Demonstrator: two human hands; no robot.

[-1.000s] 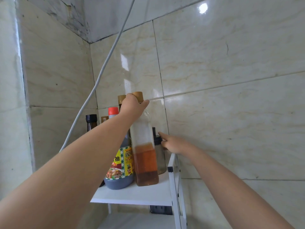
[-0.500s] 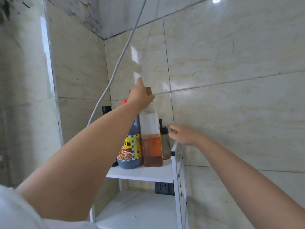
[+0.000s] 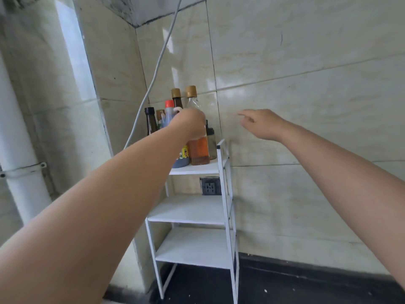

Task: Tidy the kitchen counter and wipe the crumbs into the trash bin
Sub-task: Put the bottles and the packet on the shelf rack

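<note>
On the rack's top shelf (image 3: 195, 170), my left hand (image 3: 190, 123) wraps the amber oil bottle (image 3: 198, 148) while my right hand (image 3: 262, 123) hangs open, and a careless nudge could topple crowded neighbouring bottles.

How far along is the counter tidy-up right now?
Done: the clear bottle of amber oil with a cork-coloured cap stands with other condiment bottles on the white metal rack's top shelf. In hand: the left hand is at that bottle's front, grip unclear; the right hand hangs open, holding nothing. Left: pale crumbs dot the black counter; no cloth or bin shows.
</note>
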